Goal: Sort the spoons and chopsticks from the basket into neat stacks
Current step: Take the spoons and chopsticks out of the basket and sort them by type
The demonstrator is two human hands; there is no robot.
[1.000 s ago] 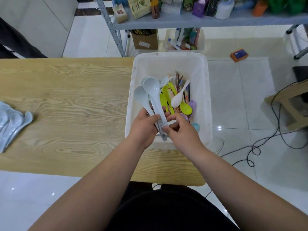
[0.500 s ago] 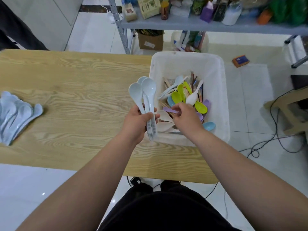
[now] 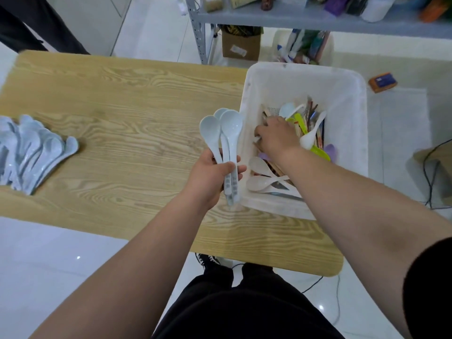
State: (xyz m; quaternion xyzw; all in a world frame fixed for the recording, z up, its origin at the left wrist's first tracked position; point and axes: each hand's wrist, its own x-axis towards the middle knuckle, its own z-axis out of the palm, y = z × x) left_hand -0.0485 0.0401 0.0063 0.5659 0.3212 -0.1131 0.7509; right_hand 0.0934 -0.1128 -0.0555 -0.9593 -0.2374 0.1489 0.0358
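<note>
bundle: three pale blue spoons (image 3: 221,128), bowls up, handles together, in the air just left of the basket (image 3: 303,69), above the table (image 3: 122,94)
left hand (image 3: 210,174): fist wrapped round the bundle's handles, bowls slightly fanned
right hand (image 3: 276,138): inside the basket, left of centre, palm down on the mixed cutlery; fingertips buried, so cannot tell whether pinching something or just raking
basket contents: chopsticks (image 3: 310,111) toward the far side; green spoons (image 3: 300,123) and a white spoon (image 3: 310,137) just right of the hand; cream spoons (image 3: 261,184) in the near-left corner; one more light blue spoon (image 3: 287,109) just beyond the hand
stack (image 3: 36,152): fanned pile of matching blue spoons, well left of the basket, at the table's left edge
step (judgement): fishing out the next matching blue spoon for the bundle
doing it well: take it by the handle, not the bowl; lift straight up clear of the chopsticks before moving sideways, otherwise neighbours get dragged along; nest bowl into bowl, handles aligned; ease the left grip only enough to admit one handle
risk: bundle slipping when the fist loosens
progress (judgement): early to middle; basket well stocked, no chopstick pile in view
</note>
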